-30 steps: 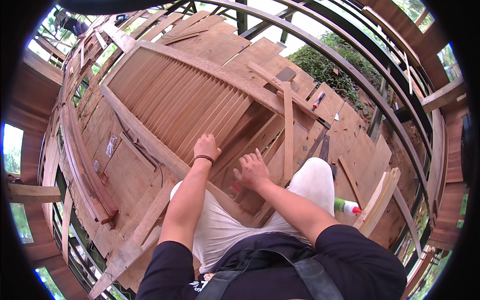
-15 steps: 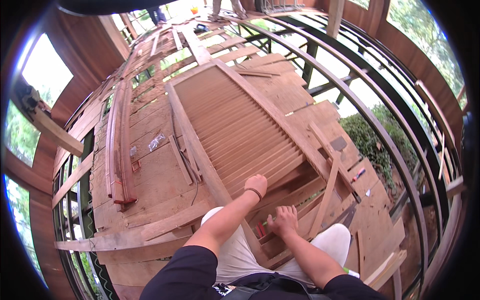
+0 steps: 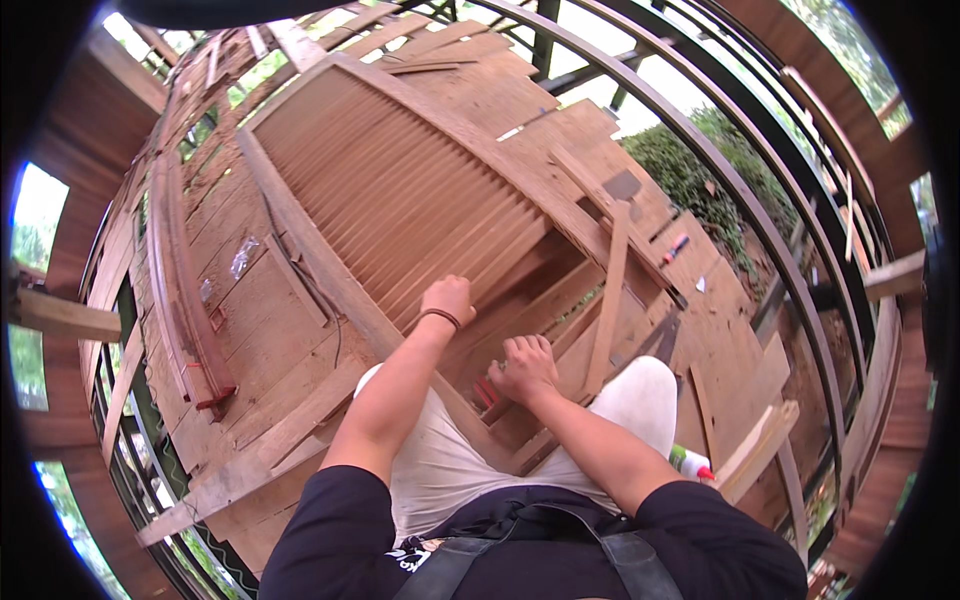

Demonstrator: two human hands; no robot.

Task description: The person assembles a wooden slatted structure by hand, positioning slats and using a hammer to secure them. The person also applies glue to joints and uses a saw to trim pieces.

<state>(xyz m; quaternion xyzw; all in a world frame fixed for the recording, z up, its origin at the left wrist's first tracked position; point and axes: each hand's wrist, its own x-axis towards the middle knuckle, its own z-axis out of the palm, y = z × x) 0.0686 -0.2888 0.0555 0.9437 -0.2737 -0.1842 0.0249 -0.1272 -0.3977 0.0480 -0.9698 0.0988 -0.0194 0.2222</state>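
Note:
A brown louvred wooden panel (image 3: 370, 190) lies before me, its slats set side by side in a long frame; the near end is unslatted. My left hand (image 3: 448, 300) is closed in a fist over the nearest slats, close to the frame's left rail (image 3: 330, 270). Whatever its fingers grip is hidden below. My right hand (image 3: 527, 368) hovers at or rests over the open end, fingers curled down; anything inside them cannot be made out. Small red pieces (image 3: 486, 392) lie beside its thumb. A loose wooden strip (image 3: 610, 290) leans across the frame to the right.
A screwdriver (image 3: 676, 248) lies right of the panel. By my right knee is a white bottle with a red tip (image 3: 692, 464). Long reddish mouldings (image 3: 180, 290) lie at the left. Dark metal beams (image 3: 740, 160) with gaps between them run along the right.
My view has tilted down and turned, so the panel sits further left and the legs at the far end have left the picture. My right hand's fingers are more curled. My left stays on the slats.

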